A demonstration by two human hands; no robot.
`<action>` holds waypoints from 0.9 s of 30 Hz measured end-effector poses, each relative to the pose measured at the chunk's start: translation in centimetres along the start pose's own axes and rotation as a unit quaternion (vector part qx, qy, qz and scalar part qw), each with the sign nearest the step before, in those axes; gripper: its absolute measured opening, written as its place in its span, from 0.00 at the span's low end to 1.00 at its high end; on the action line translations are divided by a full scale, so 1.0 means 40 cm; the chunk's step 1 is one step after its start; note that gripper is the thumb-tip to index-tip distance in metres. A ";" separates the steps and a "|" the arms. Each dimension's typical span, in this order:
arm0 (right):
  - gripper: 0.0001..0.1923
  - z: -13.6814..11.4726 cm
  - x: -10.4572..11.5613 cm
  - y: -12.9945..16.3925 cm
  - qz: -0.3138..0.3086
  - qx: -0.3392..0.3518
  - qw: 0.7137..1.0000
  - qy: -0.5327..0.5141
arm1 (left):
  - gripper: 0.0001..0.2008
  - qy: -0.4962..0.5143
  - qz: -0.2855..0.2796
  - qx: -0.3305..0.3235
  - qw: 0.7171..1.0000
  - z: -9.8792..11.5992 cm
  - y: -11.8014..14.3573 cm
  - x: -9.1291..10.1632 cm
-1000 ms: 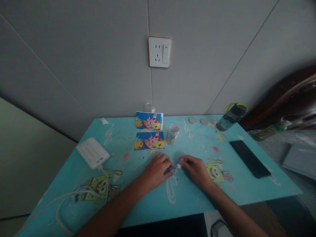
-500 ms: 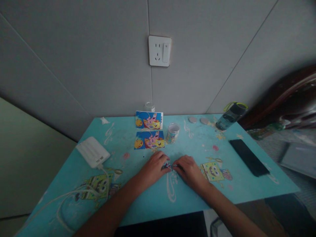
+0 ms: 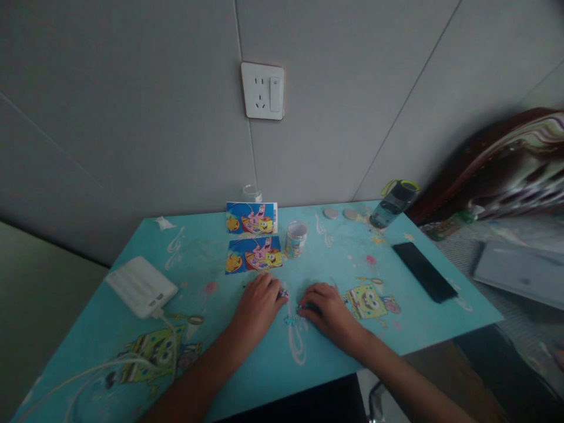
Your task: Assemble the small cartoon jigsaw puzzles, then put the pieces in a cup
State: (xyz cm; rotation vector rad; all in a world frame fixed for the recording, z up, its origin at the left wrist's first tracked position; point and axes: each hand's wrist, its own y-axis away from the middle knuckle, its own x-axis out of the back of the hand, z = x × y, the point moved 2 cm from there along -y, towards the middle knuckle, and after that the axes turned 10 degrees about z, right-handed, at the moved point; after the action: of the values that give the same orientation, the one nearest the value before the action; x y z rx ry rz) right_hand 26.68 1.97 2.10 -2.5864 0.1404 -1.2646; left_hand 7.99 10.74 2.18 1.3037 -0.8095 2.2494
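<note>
My left hand [image 3: 261, 301] rests on the table, its fingers closed on a small multicoloured piece [image 3: 283, 292] that is mostly hidden. To the right, my right hand [image 3: 326, 310] is pinched around a tiny piece [image 3: 300, 306], too small to name. Between the hands lies a small light-blue piece [image 3: 289, 321], apart from both. Beyond them stand two cartoon picture cards [image 3: 254, 255], one behind the other, and a small clear jar [image 3: 296, 238] with a printed label.
A white power bank [image 3: 141, 286] with cables lies at left on the cartoon-printed blue table [image 3: 335, 346]. Two round lids [image 3: 330, 213], a tilted drink bottle [image 3: 393, 204] and a black flat case [image 3: 424, 271] are at right. Another clear jar [image 3: 252, 192] stands behind the cards.
My hands have moved apart, leaving a wider gap between them. A small light-blue piece now shows on the table there. The whole view has shifted, with the table's things farther left.
</note>
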 end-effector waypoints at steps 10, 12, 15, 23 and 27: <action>0.01 0.015 0.016 0.004 -0.017 -0.046 0.997 -0.060 | 0.06 0.035 -0.014 0.024 0.999 -0.004 0.003 -0.001; 0.05 0.021 0.030 0.010 -0.029 -0.047 0.996 -0.073 | 0.05 0.052 -0.019 0.020 0.998 -0.006 0.004 -0.005; 0.11 0.021 0.040 0.022 -0.065 -0.036 0.995 -0.062 | 0.04 0.079 -0.026 0.012 0.997 -0.011 0.003 -0.006; 0.07 0.018 0.035 0.036 -0.072 -0.045 0.996 0.001 | 0.07 0.121 -0.023 0.003 0.992 -0.044 0.001 -0.004; 0.03 0.004 0.039 0.039 -0.097 -0.036 0.994 -0.040 | 0.13 0.140 -0.033 -0.015 0.989 -0.074 0.018 0.016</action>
State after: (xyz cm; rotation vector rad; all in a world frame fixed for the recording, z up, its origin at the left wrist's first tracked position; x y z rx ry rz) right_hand 27.82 0.19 2.77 -2.7639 -0.0848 -1.2370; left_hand 5.36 12.19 1.39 0.9568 -0.6834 2.2899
